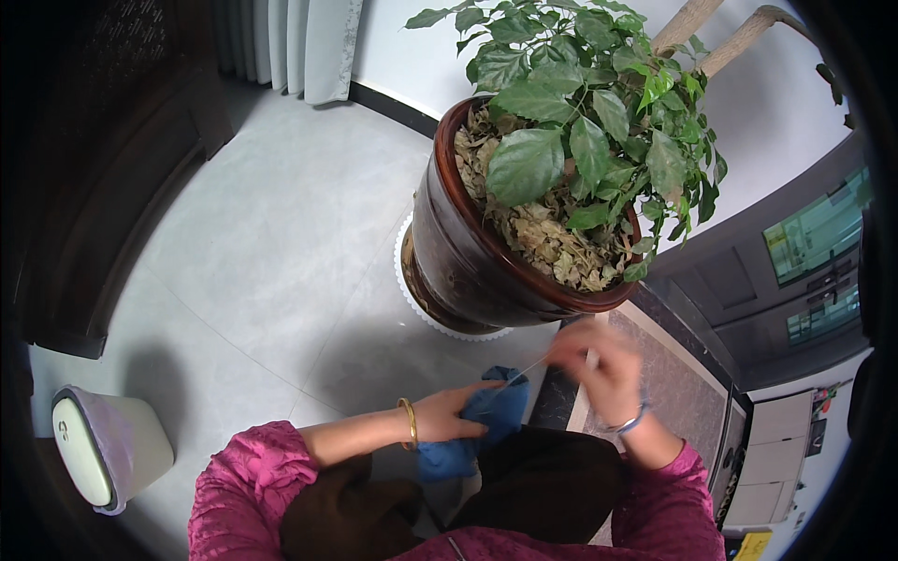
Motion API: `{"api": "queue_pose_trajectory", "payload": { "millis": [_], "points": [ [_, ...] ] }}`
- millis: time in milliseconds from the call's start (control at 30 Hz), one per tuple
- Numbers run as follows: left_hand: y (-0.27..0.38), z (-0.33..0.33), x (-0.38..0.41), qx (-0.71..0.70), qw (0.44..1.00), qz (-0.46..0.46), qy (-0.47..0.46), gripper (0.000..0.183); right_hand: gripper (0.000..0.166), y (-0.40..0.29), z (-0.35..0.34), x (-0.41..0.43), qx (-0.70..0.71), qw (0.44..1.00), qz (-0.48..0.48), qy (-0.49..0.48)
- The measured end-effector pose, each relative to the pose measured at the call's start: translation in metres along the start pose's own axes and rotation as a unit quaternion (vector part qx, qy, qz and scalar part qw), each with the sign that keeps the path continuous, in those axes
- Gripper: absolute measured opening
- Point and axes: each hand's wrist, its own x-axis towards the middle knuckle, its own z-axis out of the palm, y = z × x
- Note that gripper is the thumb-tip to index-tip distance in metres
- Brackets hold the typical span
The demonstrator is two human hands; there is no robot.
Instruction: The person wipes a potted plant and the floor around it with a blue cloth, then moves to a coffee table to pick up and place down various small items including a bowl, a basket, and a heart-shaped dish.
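My left hand (452, 421), with a gold bangle at the wrist, holds a bunched blue cloth (499, 410) over my lap. A thin pale thread (526, 372) runs from the cloth up to my right hand (596, 361). That hand is blurred, its fingers pinched together on the thread near the lower rim of a large glazed plant pot (463, 245). A bracelet sits on the right wrist. Whether a needle is between the right fingertips cannot be told.
The brown pot holds a leafy green plant (589, 140) and dry leaves, and stands on a white scalloped mat (403, 273). A lidded bin (140, 435) with a purple liner is at the lower left. Dark wooden furniture (126, 210) stands left, a grey curtain (309, 49) behind, a dark door (736, 280) right.
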Motion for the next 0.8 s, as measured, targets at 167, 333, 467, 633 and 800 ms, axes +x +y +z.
{"api": "queue_pose_trajectory", "payload": {
  "millis": [167, 333, 467, 633, 800],
  "points": [
    [0.003, 0.004, 0.005, -0.246, 0.956, -0.154, -0.053, 0.042, 0.014, 0.031, -0.035, 0.032, -0.276, 0.953, -0.028, 0.125],
    [0.001, 0.006, 0.004, -0.514, 0.837, -0.185, 0.025, 0.042, 0.041, 0.018, -0.012, -0.012, -0.226, 0.955, -0.167, -0.089],
    [-0.002, 0.017, 0.007, -0.63, 0.766, -0.125, 0.018, 0.047, 0.041, 0.001, 0.019, -0.015, -0.058, 0.94, -0.139, -0.305],
    [-0.018, 0.019, 0.009, -0.57, 0.812, -0.124, 0.01, 0.048, 0.03, 0.033, 0.027, -0.033, 0.066, 0.926, -0.101, -0.357],
    [-0.075, -0.009, 0.02, -0.311, 0.945, -0.028, 0.101, 0.047, 0.022, 0.073, -0.002, -0.084, 0.203, 0.962, 0.076, -0.166]
  ]
}}
